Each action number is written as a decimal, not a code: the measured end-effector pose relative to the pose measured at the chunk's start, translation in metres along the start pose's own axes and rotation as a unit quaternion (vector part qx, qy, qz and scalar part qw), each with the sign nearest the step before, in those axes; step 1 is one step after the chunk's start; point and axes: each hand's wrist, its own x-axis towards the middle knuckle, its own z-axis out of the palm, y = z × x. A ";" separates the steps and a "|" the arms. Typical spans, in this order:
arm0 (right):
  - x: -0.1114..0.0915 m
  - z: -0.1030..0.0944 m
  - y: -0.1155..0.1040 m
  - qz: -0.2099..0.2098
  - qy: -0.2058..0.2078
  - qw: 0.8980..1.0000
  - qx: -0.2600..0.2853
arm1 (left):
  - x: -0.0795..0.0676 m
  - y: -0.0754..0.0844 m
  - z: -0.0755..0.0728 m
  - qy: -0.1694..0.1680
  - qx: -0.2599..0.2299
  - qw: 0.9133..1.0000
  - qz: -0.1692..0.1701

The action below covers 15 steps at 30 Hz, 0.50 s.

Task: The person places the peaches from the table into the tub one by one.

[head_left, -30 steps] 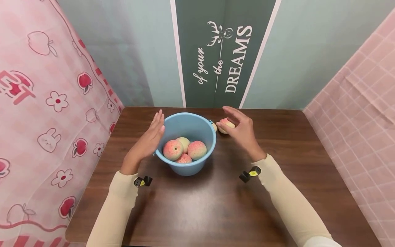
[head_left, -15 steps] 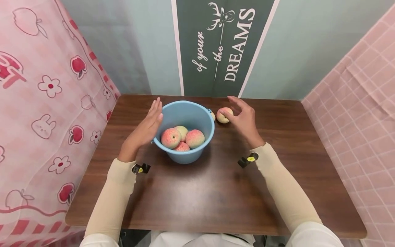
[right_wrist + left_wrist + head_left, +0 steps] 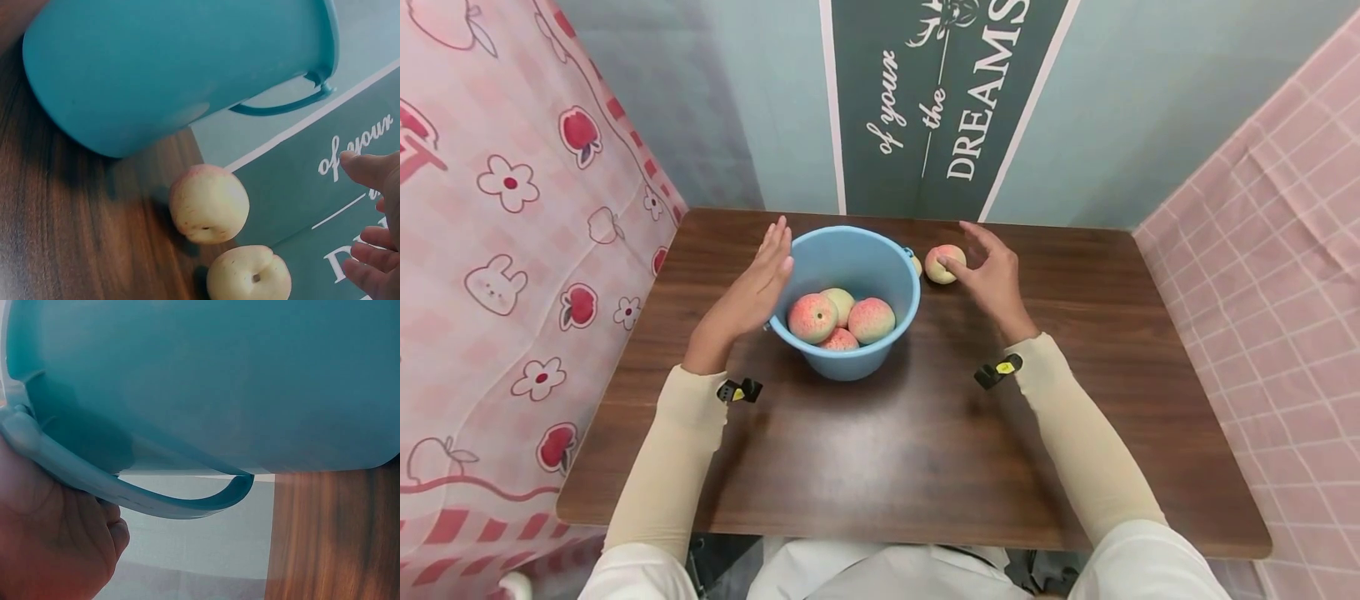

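A light blue bucket (image 3: 842,362) stands on the table with several red-and-cream peaches (image 3: 812,318) inside. My left hand (image 3: 748,292) is at the bucket's left side by the rim, fingers straight; in the left wrist view it lies next to the bucket's handle (image 3: 181,506). My right hand (image 3: 996,279) hovers over the table right of the bucket, thumb and fingers spread apart, holding nothing. Its thumb overlaps a peach (image 3: 943,263) in the head view, while the right wrist view shows a gap. Another peach (image 3: 209,203) sits between that one and the bucket, mostly hidden in the head view.
The brown wooden table (image 3: 880,467) extends to the person's lap. A green and pale blue backdrop (image 3: 760,108) with white lettering rises behind it. Patterned pink cloth (image 3: 512,292) hangs at the left and checked pink cloth (image 3: 1285,292) at the right.
The head view has tilted down, showing more of the near table edge. My right hand has drawn slightly to the right, uncovering more of the peach. My left hand stays beside the bucket.
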 end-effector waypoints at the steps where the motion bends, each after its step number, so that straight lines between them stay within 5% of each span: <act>1: 0.001 0.000 0.002 0.001 -0.001 1.000 -0.002 | 0.000 0.000 0.000 0.000 0.000 1.000 0.000; 15: 0.001 0.005 0.022 0.040 -0.020 0.998 -0.042 | 0.000 -0.001 0.000 -0.002 -0.002 1.000 0.005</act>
